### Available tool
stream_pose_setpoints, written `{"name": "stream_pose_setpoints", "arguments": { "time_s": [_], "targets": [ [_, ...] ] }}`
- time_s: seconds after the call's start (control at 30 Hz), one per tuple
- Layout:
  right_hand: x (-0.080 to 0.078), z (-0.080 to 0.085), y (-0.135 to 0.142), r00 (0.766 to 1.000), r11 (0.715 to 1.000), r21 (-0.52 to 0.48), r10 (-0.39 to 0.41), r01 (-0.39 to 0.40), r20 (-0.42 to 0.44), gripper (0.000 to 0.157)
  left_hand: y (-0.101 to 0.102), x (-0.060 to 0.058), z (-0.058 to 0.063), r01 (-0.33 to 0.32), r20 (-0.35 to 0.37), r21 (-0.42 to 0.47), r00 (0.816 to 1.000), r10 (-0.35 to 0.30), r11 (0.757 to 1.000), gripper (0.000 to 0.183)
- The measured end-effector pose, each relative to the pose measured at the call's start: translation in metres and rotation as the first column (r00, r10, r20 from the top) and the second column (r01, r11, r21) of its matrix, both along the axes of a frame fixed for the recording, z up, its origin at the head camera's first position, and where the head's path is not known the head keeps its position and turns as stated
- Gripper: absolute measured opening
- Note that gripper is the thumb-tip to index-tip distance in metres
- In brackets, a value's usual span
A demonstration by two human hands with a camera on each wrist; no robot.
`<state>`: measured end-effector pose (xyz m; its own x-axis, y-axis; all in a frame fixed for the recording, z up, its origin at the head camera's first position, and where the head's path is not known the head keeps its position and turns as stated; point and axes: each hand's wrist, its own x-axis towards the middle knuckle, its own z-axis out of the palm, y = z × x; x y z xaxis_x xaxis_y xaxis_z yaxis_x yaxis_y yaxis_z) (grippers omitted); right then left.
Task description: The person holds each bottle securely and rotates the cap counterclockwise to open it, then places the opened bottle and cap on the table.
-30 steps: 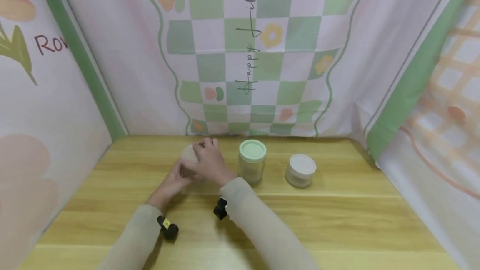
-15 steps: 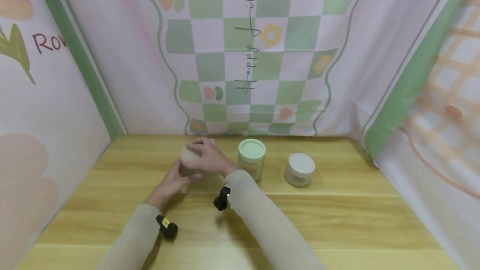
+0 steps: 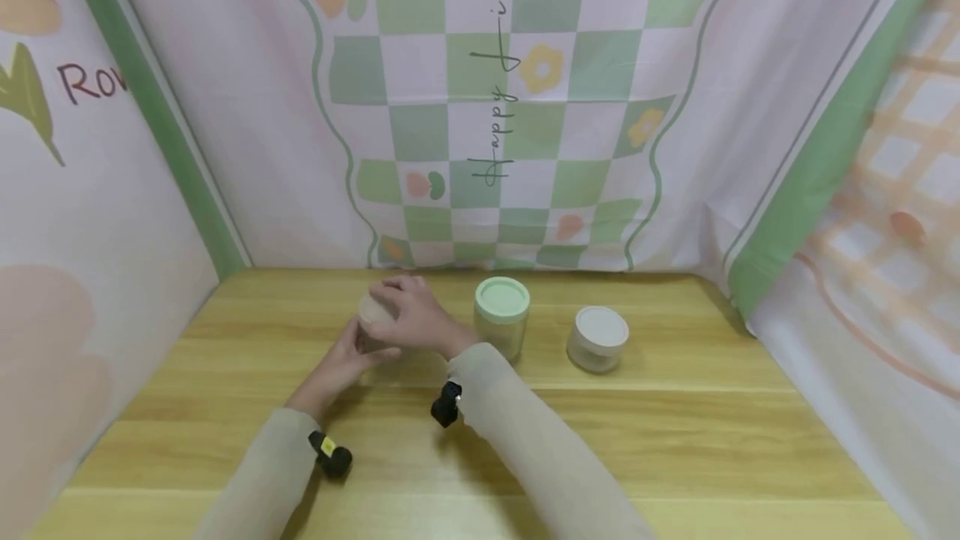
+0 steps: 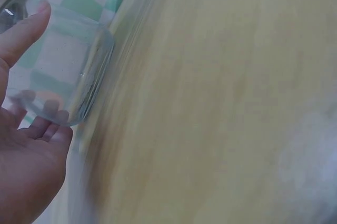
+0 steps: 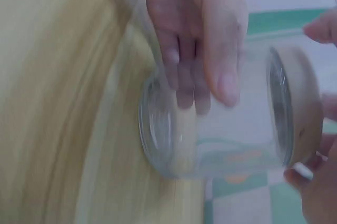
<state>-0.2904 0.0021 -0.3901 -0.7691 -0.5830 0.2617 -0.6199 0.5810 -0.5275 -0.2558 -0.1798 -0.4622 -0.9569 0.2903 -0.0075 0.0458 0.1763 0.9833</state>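
A clear glass jar (image 5: 231,129) with a pale beige lid (image 3: 372,312) stands toward the left of the table. My left hand (image 3: 336,365) holds the jar's side, its thumb on one face and its fingers round the other, as the left wrist view shows. Over the top, my right hand (image 3: 414,319) grips the lid by its edge with curled fingers. In the right wrist view the lid (image 5: 305,108) sits at the jar's mouth, and the glass looks bare inside. The head view shows little of the jar's body, hidden behind both hands.
To the right of my right hand stands a taller jar with a mint green lid (image 3: 502,298). Farther right is a low jar with a white lid (image 3: 602,327). A checkered curtain (image 3: 480,107) hangs along the wooden table's (image 3: 675,457) back edge.
My right hand has turned on the lid, its fingers shifting leftward across the top and its wrist moving slightly right. The left hand has kept its hold on the jar.
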Motion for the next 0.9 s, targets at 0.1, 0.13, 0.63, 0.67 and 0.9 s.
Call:
{"name": "stream_pose_setpoints", "arguments": {
  "time_s": [0.1,0.13,0.63,0.67,0.9],
  "targets": [
    [0.009,0.002,-0.004,0.998,0.998,0.017,-0.056,0.056,-0.042,0.069,-0.002,0.001,-0.001,-0.004,0.002,-0.007,1.0,0.004,1.0,0.102],
    [0.012,0.002,-0.006,0.994,0.996,0.021,-0.084,0.086,-0.063,0.068,-0.002,0.001,-0.001,-0.003,-0.003,-0.008,1.0,0.003,1.0,0.103],
    [0.031,-0.005,-0.03,0.842,0.887,0.159,-0.334,0.433,-0.424,0.07,-0.004,-0.001,-0.005,0.005,-0.065,0.023,0.998,-0.004,1.0,0.088],
    [0.03,-0.007,-0.029,0.838,0.891,0.145,-0.334,0.43,-0.431,0.07,-0.004,-0.001,-0.005,-0.005,-0.06,0.018,0.998,0.006,1.0,0.087],
    [0.026,-0.009,-0.026,0.846,0.912,0.097,-0.326,0.399,-0.422,0.068,-0.003,-0.002,-0.003,-0.011,-0.058,0.006,0.998,0.011,1.0,0.085]
  ]
}}
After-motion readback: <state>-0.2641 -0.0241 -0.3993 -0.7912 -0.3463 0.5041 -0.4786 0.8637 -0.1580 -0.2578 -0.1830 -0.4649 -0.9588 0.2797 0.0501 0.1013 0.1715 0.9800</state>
